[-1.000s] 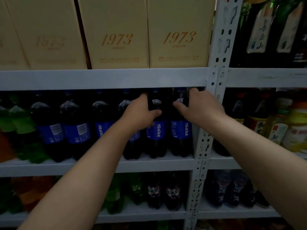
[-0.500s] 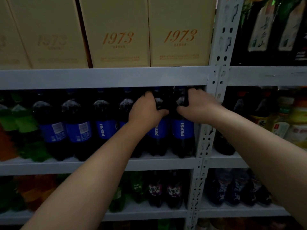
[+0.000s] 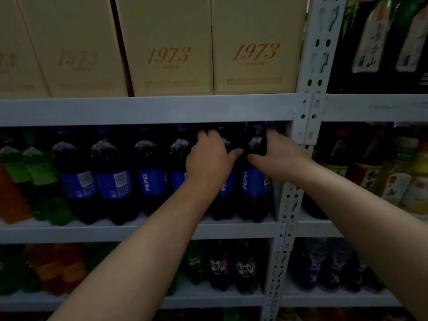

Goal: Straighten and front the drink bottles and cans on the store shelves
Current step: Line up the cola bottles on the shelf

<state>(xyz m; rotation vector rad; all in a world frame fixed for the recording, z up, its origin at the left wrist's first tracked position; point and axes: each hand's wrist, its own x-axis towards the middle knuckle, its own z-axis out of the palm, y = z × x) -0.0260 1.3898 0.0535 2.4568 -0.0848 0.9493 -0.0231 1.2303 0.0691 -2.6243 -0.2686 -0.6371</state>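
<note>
Pepsi bottles' glossy rounded shoulders fill left hand, right hand.

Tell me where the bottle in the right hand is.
Head view: the Pepsi bottle stands rightmost in its row, beside the shelf post, gripped by the right hand.

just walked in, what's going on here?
A person is fronting Pepsi bottles on the middle shelf. The left hand grips the top of the second-last bottle. The right hand grips the end bottle beside the post. The end bottle's PEPSI label faces out. Two barcode-out bottles further left are not yet turned.
</note>
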